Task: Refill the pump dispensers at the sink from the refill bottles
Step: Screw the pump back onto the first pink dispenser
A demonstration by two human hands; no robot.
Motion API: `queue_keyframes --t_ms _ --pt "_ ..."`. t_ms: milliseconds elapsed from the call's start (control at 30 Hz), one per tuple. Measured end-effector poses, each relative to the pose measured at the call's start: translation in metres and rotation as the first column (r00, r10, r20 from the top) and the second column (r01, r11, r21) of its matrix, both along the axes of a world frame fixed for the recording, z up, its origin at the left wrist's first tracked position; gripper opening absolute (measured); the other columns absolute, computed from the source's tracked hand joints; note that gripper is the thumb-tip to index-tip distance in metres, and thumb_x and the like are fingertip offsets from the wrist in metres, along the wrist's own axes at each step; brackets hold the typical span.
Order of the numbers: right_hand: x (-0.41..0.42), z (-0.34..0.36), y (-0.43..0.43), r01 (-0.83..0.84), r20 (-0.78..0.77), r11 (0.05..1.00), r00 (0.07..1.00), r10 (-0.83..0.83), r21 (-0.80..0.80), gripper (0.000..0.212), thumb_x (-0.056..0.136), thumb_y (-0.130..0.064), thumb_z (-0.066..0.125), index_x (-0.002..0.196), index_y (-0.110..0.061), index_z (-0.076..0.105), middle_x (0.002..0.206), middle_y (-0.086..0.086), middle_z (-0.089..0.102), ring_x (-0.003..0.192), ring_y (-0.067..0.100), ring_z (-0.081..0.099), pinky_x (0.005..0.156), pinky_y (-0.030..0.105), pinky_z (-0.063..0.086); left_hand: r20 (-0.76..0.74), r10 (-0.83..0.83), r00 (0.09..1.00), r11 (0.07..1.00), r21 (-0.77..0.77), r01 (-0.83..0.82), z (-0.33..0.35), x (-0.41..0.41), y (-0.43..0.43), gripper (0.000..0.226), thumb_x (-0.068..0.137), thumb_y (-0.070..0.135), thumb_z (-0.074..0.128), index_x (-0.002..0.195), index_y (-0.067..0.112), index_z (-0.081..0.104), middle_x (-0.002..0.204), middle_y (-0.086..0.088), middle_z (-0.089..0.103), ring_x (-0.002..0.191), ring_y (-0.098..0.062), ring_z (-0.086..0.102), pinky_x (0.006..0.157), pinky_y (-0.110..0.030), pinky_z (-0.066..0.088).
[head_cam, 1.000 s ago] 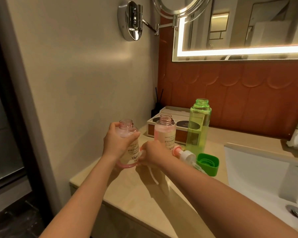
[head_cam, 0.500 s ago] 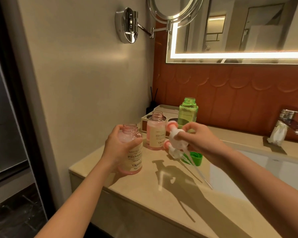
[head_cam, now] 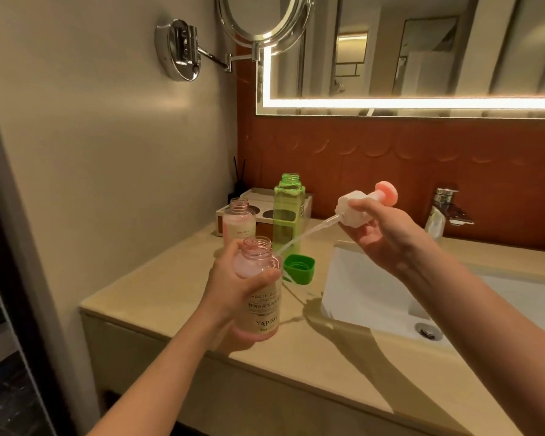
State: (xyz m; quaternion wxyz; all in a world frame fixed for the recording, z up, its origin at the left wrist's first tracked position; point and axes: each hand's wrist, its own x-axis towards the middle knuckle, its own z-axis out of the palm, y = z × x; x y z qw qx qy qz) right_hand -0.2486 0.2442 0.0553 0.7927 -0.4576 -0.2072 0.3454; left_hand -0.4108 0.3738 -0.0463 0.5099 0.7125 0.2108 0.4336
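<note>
Beige counter [head_cam: 158, 294]: left grip [head_cam: 233, 287] wrapped pink bottle [head_cam: 260, 306]; right grip [head_cam: 384, 237] pinched pump head [head_cam: 354, 209], tube reaching to the bottle's neck.

bare left hand [head_cam: 233, 287], bare right hand [head_cam: 383, 236], bare forearms [head_cam: 485, 313], slim fingers [head_cam: 368, 205]

Counter [head_cam: 170, 297]: green bottle [head_cam: 288, 215], pink bottle [head_cam: 239, 225], cap [head_cam: 299, 268]

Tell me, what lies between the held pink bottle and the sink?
A green cap on the counter, between pink bottle and sink, in the head view.
</note>
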Motion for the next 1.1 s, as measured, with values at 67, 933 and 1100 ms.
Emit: queue_keyframes --t_ms 67,933,1100 --pt "0.005 0.005 -0.008 0.036 -0.003 0.999 0.999 -0.036 0.033 0.021 0.081 -0.003 0.064 0.087 -0.007 0.045 0.108 0.013 0.052 0.105 0.027 0.056 0.084 0.038 0.053 0.007 -0.025 1.000 1.000 0.003 0.025 -0.002 0.012 -0.011 0.061 0.052 0.042 0.078 0.106 0.025 0.055 0.101 0.006 0.066 0.092 -0.013 0.064 0.076 -0.031 0.052" --pt "-0.007 -0.009 -0.003 -0.199 0.815 0.936 0.460 0.352 -0.292 0.039 0.076 -0.013 0.073 0.099 -0.031 0.049 0.094 -0.013 0.061 0.082 0.000 0.062 0.064 0.008 0.050 0.188 -0.056 0.981 0.998 0.015 0.054 -0.025 0.056 -0.047 0.068 0.055 0.042 0.073 0.113 0.016 0.049 0.109 -0.011 0.063 0.103 -0.025 0.063 0.091 -0.050 0.050" --pt "-0.008 -0.007 0.001 -0.222 0.840 0.926 0.397 0.371 -0.305 0.043 0.075 -0.014 0.074 0.108 -0.027 0.050 0.098 -0.014 0.061 0.086 -0.001 0.062 0.068 0.008 0.050 0.201 -0.056 0.978 0.998 0.028 0.051 -0.023 0.056 -0.049 0.062 0.053 0.043 0.071 0.110 0.029 0.050 0.110 -0.001 0.064 0.104 -0.016 0.063 0.087 -0.029 0.051"
